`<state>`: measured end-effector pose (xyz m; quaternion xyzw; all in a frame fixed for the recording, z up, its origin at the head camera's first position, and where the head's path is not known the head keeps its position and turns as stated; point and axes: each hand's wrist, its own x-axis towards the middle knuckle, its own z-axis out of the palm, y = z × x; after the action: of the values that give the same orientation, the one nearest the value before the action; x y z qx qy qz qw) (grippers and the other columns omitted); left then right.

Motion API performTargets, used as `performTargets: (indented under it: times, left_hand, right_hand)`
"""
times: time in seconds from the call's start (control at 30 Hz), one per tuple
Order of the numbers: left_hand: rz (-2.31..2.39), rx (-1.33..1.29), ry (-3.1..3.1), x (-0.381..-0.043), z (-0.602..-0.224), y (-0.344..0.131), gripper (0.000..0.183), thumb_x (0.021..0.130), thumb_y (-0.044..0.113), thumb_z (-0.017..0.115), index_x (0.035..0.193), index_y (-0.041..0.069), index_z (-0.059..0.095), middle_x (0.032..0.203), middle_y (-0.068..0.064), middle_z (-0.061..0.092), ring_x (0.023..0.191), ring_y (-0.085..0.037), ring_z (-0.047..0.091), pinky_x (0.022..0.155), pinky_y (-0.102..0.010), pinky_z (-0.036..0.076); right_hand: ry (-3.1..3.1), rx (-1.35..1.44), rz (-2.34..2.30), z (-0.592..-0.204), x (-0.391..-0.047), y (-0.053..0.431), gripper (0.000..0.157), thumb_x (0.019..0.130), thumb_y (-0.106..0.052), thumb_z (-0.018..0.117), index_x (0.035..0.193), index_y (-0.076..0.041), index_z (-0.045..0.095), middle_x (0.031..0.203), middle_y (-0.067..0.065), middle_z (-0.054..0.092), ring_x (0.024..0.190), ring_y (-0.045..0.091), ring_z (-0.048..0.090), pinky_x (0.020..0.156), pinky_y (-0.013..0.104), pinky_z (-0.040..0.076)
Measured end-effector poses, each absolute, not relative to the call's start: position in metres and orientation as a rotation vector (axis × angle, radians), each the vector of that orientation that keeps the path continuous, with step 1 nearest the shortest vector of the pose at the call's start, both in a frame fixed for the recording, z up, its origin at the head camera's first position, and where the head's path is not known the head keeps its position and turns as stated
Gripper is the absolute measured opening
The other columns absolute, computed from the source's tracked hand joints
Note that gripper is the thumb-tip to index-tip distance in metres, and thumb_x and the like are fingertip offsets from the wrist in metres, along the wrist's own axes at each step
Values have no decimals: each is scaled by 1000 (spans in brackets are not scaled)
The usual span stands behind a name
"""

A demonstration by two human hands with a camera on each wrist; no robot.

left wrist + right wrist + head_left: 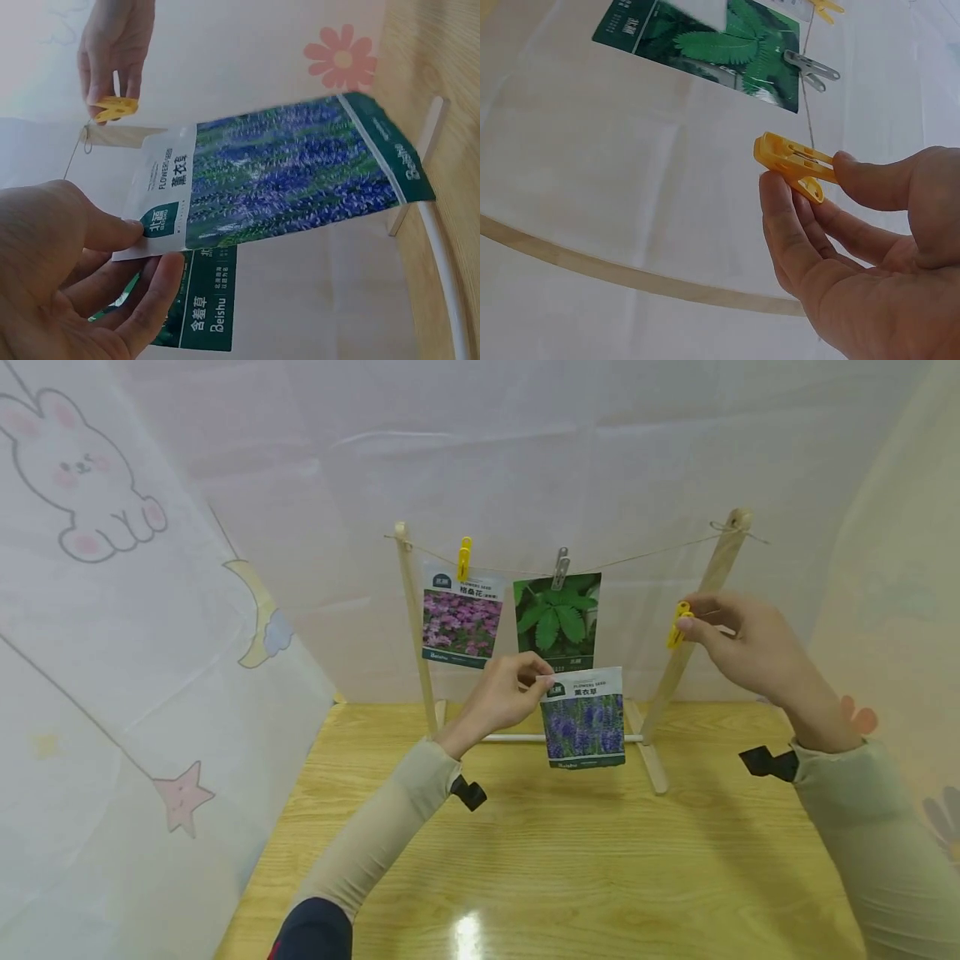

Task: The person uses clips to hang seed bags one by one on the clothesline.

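My left hand pinches the top left corner of a seed packet with purple flowers, between thumb and fingers. The packet hangs in front of the rack, its top overlapping the foot of the green-leaf packet in the head view. Near the right post, my right hand holds a yellow clothespin between thumb and fingers. A grey clothespin fixes the green-leaf packet to the string. Left of it, another yellow clothespin holds a pink-flower packet on the same string.
The string runs between two wooden posts, the left post and the right post. A white rod joins them low down, above the wooden table. Printed white sheets stand behind and at both sides.
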<state>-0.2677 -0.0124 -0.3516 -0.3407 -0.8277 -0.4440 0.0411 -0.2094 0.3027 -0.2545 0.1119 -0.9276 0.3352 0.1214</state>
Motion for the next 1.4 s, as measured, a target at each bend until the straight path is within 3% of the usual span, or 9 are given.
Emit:
performTargets:
  times: [0.1, 0.27, 0.37, 0.5, 0.57, 0.7, 0.93, 1.27, 1.4]
  left_hand:
    - [-1352, -1046, -2539, -267, -349, -9, 15, 101, 21, 62, 109, 12, 71, 97, 0, 74, 78, -4, 67, 65, -24, 57]
    - [-1345, -1051, -2525, -268, -346, -3, 17, 101, 21, 62, 113, 12, 70, 105, -1, 72, 83, -6, 67, 68, -23, 57]
    - [-1319, -1045, -2505, -269, -343, 0, 19, 102, 21, 61, 115, 12, 70, 107, -1, 72, 86, -6, 68, 71, -22, 56]
    - [-1290, -1033, -2510, -271, -336, 6, 19, 102, 22, 61, 116, 14, 71, 106, 2, 73, 87, -4, 68, 74, -21, 56]
    - [-1285, -1036, -2518, -271, -332, 10, 19, 102, 22, 61, 117, 14, 71, 107, 2, 73, 87, -4, 68, 75, -21, 56]
    - [-1276, -1055, -2513, -273, -328, 15, 19, 102, 22, 60, 117, 14, 70, 108, 2, 73, 86, -4, 67, 75, -21, 55]
    - [-1272, -1069, -2471, -279, -326, 23, 18, 102, 20, 61, 116, 13, 70, 103, 2, 73, 80, -2, 65, 70, -19, 53]
    - [-1300, -1076, -2447, -286, -315, 33, 20, 103, 19, 58, 118, 12, 69, 94, 0, 72, 72, -4, 63, 64, -22, 51]
    - [-1314, -1069, -2451, -288, -312, 37, 21, 104, 19, 56, 119, 12, 68, 94, 1, 71, 71, -5, 63, 62, -22, 51]
  right_hand:
    - [-2712, 338, 987, -248, -208, 301, 54, 104, -37, 53, 145, -3, 50, 134, 26, 58, 122, 47, 54, 95, 66, 43]
    - [-2725, 329, 968, -240, -209, 298, 54, 104, -40, 52, 147, -6, 49, 133, 24, 58, 124, 46, 52, 92, 64, 44]
    - [-2729, 328, 950, -235, -212, 297, 54, 103, -41, 53, 145, -7, 51, 130, 21, 60, 114, 15, 62, 92, 55, 48]
    - [-2739, 313, 925, -227, -216, 297, 54, 102, -42, 55, 144, -8, 52, 128, 19, 63, 90, -19, 50, 82, 26, 50]
    - [-2741, 304, 918, -223, -218, 298, 53, 102, -42, 55, 144, -8, 53, 126, 20, 64, 89, -18, 51, 74, 14, 44]
    - [-2744, 291, 928, -218, -221, 298, 53, 102, -42, 55, 143, -8, 54, 124, 20, 65, 89, -16, 54, 71, 11, 45]
    - [-2722, 290, 955, -208, -228, 298, 51, 102, -41, 56, 141, -9, 55, 121, 11, 66, 88, -14, 59, 72, 14, 45]
    - [-2585, 378, 996, -195, -236, 295, 38, 101, -28, 62, 129, -2, 62, 102, -9, 65, 84, -9, 63, 73, 8, 45]
    - [-2607, 370, 972, -191, -238, 295, 40, 101, -30, 61, 130, -3, 62, 106, -5, 65, 86, -9, 62, 74, 11, 43]
